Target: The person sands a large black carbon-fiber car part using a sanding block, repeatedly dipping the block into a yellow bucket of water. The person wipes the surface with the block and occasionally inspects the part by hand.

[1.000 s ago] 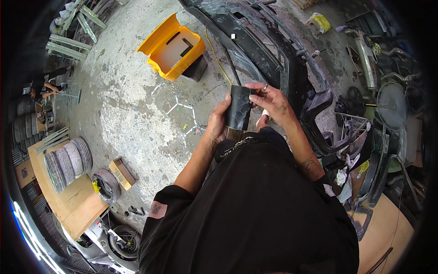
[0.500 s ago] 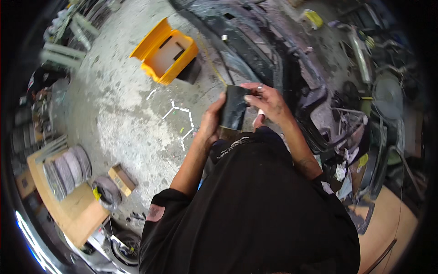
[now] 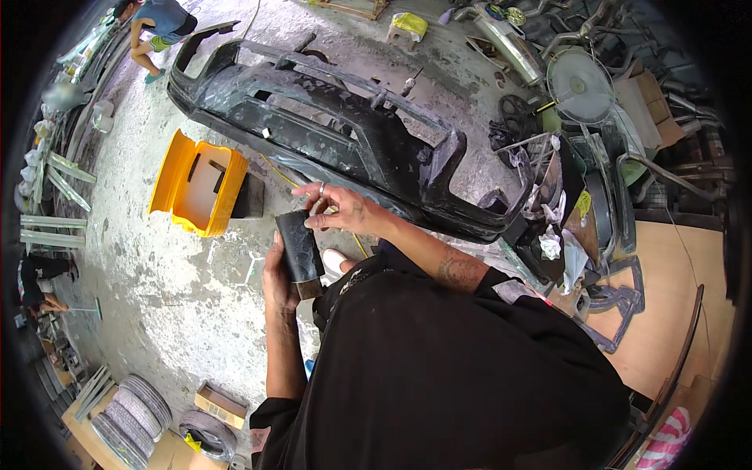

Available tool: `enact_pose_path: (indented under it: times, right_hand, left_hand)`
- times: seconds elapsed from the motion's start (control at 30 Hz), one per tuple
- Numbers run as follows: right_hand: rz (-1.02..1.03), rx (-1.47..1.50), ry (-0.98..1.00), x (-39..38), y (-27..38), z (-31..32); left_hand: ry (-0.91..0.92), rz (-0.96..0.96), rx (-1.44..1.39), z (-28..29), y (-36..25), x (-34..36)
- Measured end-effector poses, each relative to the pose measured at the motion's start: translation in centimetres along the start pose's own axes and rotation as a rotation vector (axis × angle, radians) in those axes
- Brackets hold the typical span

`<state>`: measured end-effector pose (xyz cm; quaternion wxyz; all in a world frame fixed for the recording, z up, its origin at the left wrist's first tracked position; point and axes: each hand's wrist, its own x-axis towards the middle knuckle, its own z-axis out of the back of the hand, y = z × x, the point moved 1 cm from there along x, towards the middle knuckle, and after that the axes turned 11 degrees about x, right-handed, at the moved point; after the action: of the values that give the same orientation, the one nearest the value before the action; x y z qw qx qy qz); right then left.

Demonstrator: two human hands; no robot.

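Fingers (image 3: 278,245) of left hand (image 3: 277,274) clasp black sheet (image 3: 299,249); right hand (image 3: 343,211) half-curled, touching.

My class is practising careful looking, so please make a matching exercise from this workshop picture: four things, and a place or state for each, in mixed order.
Things
1. Dark sheet
2. Right hand
3. Yellow container
4. Row of tyres

Places and states
A. Lid open, dark strips inside
B. At the lower left of the picture
C. Held in the left hand
D. Wearing a ring, at the sheet's upper end

Right pairs
1-C, 2-D, 3-A, 4-B
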<state>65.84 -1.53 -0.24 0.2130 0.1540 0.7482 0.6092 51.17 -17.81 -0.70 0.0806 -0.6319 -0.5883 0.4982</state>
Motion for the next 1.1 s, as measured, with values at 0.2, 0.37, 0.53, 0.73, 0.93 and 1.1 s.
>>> enact_pose_path:
  times: [0.2, 0.37, 0.53, 0.73, 0.93, 1.1]
  right_hand:
    - [-0.034, 0.203, 0.048, 2.3, -1.8, 4.0]
    - [-0.004, 0.144, 0.167, 4.0, -1.2, 7.7]
    - [-0.136, -0.025, 0.123, 6.5, -0.1, 6.8]
    - [0.333, -0.596, -0.228, 17.9, -0.5, 12.6]
    - [0.123, -1.051, -0.332, 31.7, -2.1, 16.3]
    - [0.032, -1.146, -0.374, 39.1, -7.0, 15.0]
  left_hand:
    - [0.122, -0.082, -0.055, -5.2, -2.0, 0.3]
    - [0.144, 0.038, -0.127, -5.9, -2.3, 1.7]
    - [-0.044, -0.112, -0.009, -5.0, -3.0, 1.0]
    - [-0.459, -0.262, -0.010, 4.0, -7.0, 3.2]
    - [-0.588, -0.257, 0.469, 23.8, -15.9, 16.3]
    - [-0.714, -0.471, 0.950, 46.9, -17.3, 36.9]
